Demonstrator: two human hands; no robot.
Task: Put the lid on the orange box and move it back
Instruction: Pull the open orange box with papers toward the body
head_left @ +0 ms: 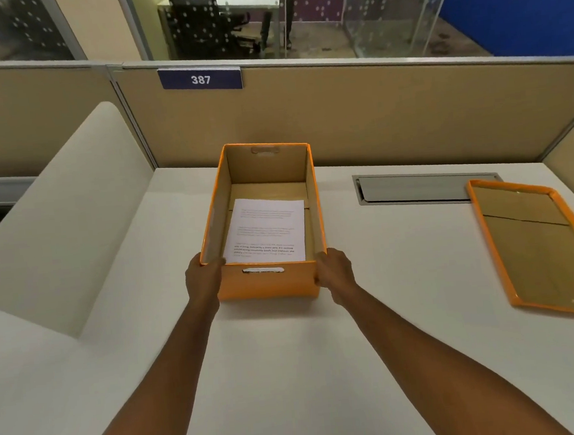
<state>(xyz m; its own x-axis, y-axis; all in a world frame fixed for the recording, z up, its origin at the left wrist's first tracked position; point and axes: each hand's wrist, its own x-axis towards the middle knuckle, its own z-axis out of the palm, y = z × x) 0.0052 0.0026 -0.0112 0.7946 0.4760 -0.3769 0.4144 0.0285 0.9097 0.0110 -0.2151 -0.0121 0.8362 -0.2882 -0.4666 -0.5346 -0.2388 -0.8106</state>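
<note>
An orange box (266, 282) stands lidless in the middle of the white desk, its far end near the partition. A printed white sheet (266, 232) lies flat on its cardboard floor. My left hand (203, 279) grips the box's near left corner, and my right hand (334, 272) grips the near right corner. The orange lid (535, 246) lies upside down on the desk at the right, well apart from the box, with its brown inside facing up.
A metal cable hatch (414, 188) is set into the white desk (389, 312) between box and lid. A tan partition (373, 114) with a blue sign "387" (200, 79) closes the back. A white curved divider (72, 217) rises on the left.
</note>
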